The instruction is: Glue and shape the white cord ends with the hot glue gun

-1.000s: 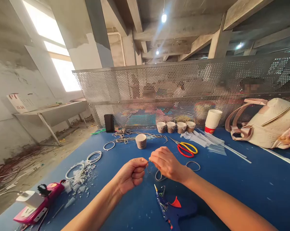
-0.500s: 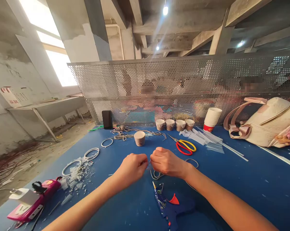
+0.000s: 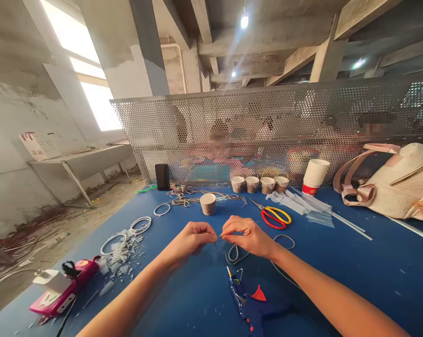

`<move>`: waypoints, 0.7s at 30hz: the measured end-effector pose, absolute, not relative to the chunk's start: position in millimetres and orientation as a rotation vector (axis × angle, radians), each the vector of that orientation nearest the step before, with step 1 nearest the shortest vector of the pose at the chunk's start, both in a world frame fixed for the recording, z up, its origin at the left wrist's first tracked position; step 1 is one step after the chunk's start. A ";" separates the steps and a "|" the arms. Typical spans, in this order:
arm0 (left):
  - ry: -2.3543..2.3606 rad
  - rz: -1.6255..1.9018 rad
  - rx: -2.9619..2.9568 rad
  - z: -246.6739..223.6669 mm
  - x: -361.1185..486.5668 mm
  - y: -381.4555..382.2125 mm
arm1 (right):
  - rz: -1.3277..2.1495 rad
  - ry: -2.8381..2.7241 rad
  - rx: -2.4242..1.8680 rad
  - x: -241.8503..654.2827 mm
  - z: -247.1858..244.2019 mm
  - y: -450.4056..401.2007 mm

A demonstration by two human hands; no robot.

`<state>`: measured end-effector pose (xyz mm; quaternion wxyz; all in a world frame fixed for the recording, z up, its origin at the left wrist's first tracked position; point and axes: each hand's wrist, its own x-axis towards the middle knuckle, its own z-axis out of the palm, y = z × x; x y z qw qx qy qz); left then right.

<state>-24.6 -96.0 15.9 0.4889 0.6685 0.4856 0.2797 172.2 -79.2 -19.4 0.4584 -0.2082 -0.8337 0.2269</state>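
Note:
My left hand [image 3: 193, 238] and my right hand [image 3: 248, 237] meet fingertip to fingertip over the blue table. Both pinch a short stretch of thin cord, and a small end of it hangs below the left fingertips. A loop of grey cord [image 3: 233, 255] lies under my right hand, with more cord curving out beside that wrist. Just beyond the hands stands a small cup [image 3: 208, 205] with a pale rim and a speckled brown side. Nearer to me lies a blue hot glue gun [image 3: 244, 297] with a red trigger, its nozzle pointing away.
Scissors [image 3: 274, 217] with red and yellow handles lie right of the cup. Behind are several small handled baskets [image 3: 252, 184], glue sticks [image 3: 313, 208], stacked paper cups [image 3: 315, 175] and a backpack [image 3: 401, 182]. Leftward are white rings [image 3: 141, 225], scraps and a pink power strip [image 3: 65, 290].
My hands have turned, so the fingertips and the cord between them show more plainly. The whole view has shifted slightly, moving the table things to the right.

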 end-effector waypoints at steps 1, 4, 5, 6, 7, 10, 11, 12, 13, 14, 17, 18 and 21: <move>1.175 0.652 1.569 13.1 -24.0 -95.1 | 0.547 -2.106 -0.514 173.0 -18.8 -79.4; 1.228 0.635 1.742 2.3 -18.7 -96.7 | 0.265 -2.383 -0.597 173.7 -20.4 -80.0; 1.278 0.643 1.893 -1.7 -16.1 -99.2 | 0.106 -2.476 -0.645 172.7 -22.0 -80.8; 1.338 0.647 2.050 -5.9 -13.6 -102.4 | -0.046 -2.546 -0.693 171.1 -23.8 -82.0; 1.398 0.642 2.186 -9.9 -11.5 -106.3 | -0.173 -2.591 -0.737 169.0 -25.3 -83.8; 1.511 0.643 2.385 -20.0 -10.1 -117.1 | -0.307 -2.594 -0.798 165.0 -23.2 -90.9; 1.518 0.685 2.387 -22.1 -11.4 -119.2 | -0.281 -2.553 -0.791 165.8 -19.4 -93.4; 1.517 0.750 2.366 -23.3 -13.2 -120.1 | -0.251 -2.492 -0.781 168.2 -14.1 -95.5; 1.518 0.826 2.329 -23.8 -15.4 -119.9 | -0.211 -2.411 -0.775 172.1 -7.8 -97.1; 1.517 0.907 2.265 -23.5 -17.6 -118.8 | -0.171 -2.319 -0.785 177.5 -1.2 -98.2; 1.474 1.079 1.996 -20.2 -22.4 -113.3 | -0.120 -2.147 -0.994 200.6 13.4 -97.0; 1.451 1.109 1.919 -18.8 -23.2 -111.7 | -0.115 -2.149 -1.142 209.6 14.5 -94.8; 1.392 1.153 1.774 -15.8 -24.1 -109.9 | -0.126 -2.163 -1.635 237.2 4.0 -82.7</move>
